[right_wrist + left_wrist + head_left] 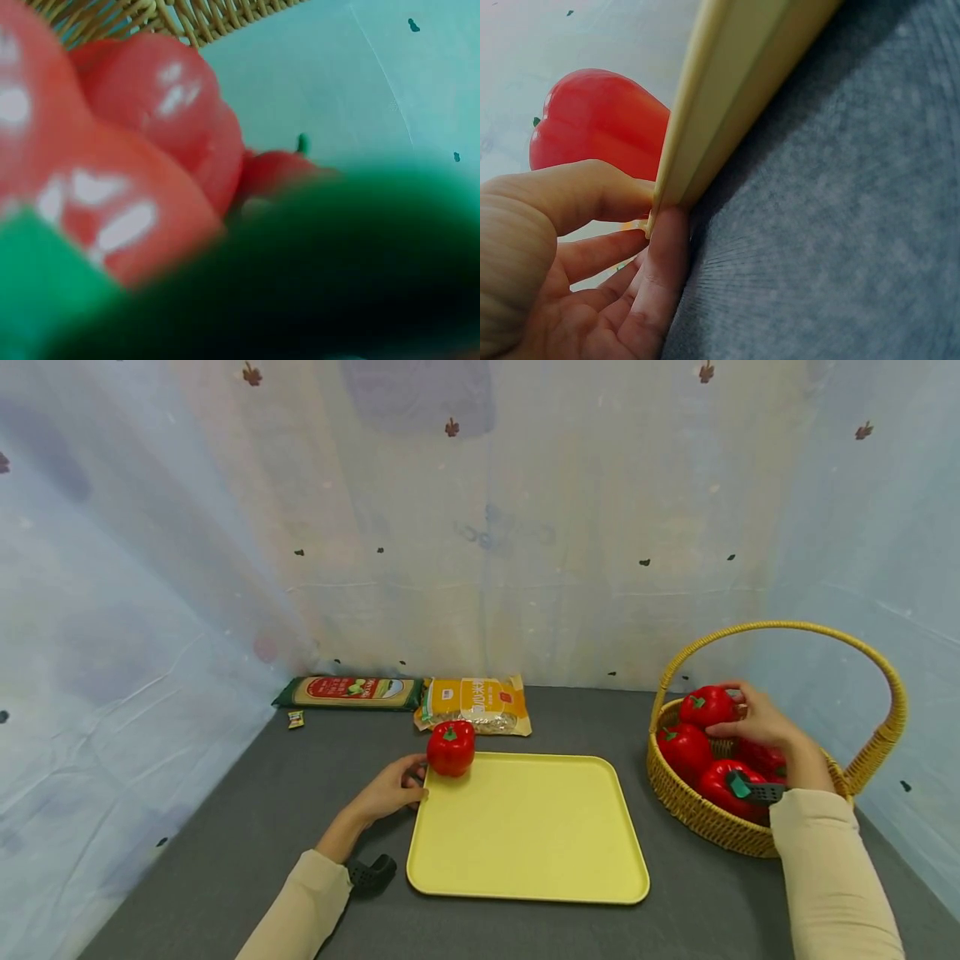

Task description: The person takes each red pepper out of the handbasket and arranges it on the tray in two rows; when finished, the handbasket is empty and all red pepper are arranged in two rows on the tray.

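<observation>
My left hand [390, 789] pinches the left rim of a yellow tray [532, 827] between thumb and fingers; the left wrist view shows the tray's edge [697, 120] between them. On the tray's far left corner sits a red bell pepper [451, 748], just beyond that hand. Over at the right, my right hand [761, 720] holds another red bell pepper [707, 706] at the far side of a wicker basket [697, 810]. Several more red peppers [684, 750] lie in the basket below it. A dark green blur hides most of the right wrist view.
The basket's tall arched handle [780, 625] rises above the right forearm. Behind the tray lie a yellow food bag [476, 703] and a long green packet [348, 692], with a tiny wrapped packet [296, 719] nearby. A pale curtain [540, 527] stands behind the grey table.
</observation>
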{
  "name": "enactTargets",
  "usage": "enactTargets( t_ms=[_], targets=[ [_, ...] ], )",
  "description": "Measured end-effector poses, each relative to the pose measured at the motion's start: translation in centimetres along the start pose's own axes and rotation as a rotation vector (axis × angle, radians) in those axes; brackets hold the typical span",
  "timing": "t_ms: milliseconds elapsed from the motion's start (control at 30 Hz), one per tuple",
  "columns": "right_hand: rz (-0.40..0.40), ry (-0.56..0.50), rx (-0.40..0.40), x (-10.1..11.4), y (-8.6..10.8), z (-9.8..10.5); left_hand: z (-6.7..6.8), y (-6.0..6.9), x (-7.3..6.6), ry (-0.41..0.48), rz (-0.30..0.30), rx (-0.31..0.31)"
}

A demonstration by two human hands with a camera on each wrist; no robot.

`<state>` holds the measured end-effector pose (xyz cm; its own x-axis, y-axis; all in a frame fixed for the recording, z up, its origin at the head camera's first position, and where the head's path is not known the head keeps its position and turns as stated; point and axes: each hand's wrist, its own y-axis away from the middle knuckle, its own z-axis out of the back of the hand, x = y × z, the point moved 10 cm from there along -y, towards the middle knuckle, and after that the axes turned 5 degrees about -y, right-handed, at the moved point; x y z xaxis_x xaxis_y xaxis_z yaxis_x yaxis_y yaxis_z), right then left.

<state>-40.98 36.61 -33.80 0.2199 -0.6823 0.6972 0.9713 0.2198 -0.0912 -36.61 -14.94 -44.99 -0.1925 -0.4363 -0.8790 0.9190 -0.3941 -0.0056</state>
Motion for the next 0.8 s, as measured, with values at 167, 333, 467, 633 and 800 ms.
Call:
enactTargets(
  t_ms=[167, 333, 467, 633, 800],
  targets=[
    [-0.006, -0.033, -0.043, 0.7, 0.5, 1.2, -0.1, 0.6, -1.6, -0.003, -0.016, 0.005],
    [-0.026, -0.094, -0.051, 1.5, 1.5, 1.9, -0.1, 0.3, -0.9, -0.009, -0.011, 0.003],
    [-0.032, -0.108, -0.022, 2.5, 2.6, 2.1, -0.1, -0.2, 0.2, -0.005, 0.001, 0.001],
    [-0.005, -0.121, 0.025, 4.8, 4.0, 1.8, -0.1, -0.3, 0.5, -0.004, -0.002, 0.002],
    [0.137, -0.208, 0.060, 8.5, 4.9, 0.6, 0.0, -0.3, 0.3, -0.012, 0.004, -0.001]
  ],
)
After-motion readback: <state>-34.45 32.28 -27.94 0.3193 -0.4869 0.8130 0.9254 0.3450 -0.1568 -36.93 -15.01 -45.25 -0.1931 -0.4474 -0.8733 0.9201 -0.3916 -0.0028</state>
